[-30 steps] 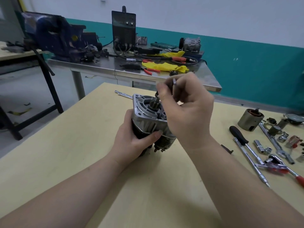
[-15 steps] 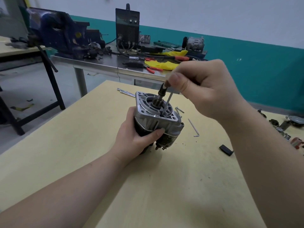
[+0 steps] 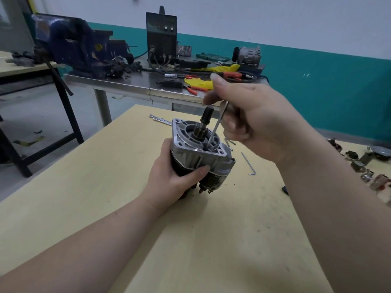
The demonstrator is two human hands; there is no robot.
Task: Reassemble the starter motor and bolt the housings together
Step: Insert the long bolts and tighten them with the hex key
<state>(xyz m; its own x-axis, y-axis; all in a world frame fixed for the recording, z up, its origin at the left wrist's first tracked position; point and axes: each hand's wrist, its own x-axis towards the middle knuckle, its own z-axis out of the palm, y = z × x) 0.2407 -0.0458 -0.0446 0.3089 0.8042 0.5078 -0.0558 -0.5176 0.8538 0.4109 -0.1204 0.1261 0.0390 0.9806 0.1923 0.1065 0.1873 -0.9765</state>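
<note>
Allen key beside held starter motor

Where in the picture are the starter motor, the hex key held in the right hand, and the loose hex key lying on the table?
starter motor (image 3: pixel 196 154): head view, on its silver end housing.
held hex key (image 3: pixel 214 129): head view, on its shaft, mid-length.
loose hex key (image 3: pixel 248 163): head view, on its long arm.
</note>
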